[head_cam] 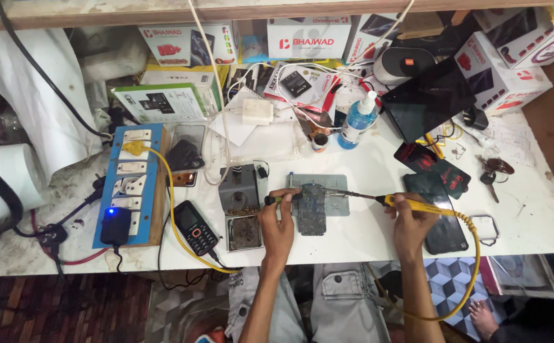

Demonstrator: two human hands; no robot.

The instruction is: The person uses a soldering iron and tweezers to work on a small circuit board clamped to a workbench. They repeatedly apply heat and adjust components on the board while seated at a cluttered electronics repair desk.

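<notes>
Fingers of the left hand (278, 223) are pinched shut around a small dark-handled tool (281, 199), probably tweezers or a screwdriver, with its tip pointing right onto the circuit board (312, 208), which sits just to the right of those fingers and touches the tool tip as far as I can tell. Board's long axis runs away from the person, near edge to far edge, lying on a grey work mat (337, 190) that pokes out beyond it on the right. Right hand (410, 222) is closed around the yellow soldering iron (410, 204), whose shaft lies crosswise, pointing left from those fingers so the tip lands at the board's upper right part. So both tools come in from opposite sides, and the left hand is clearly the nearer one, right beside the board, while the right sits further off, with the iron's length between. Left of the left fingers is the solder stand (242, 206), and further left a black keypad phone (195, 227).
</notes>
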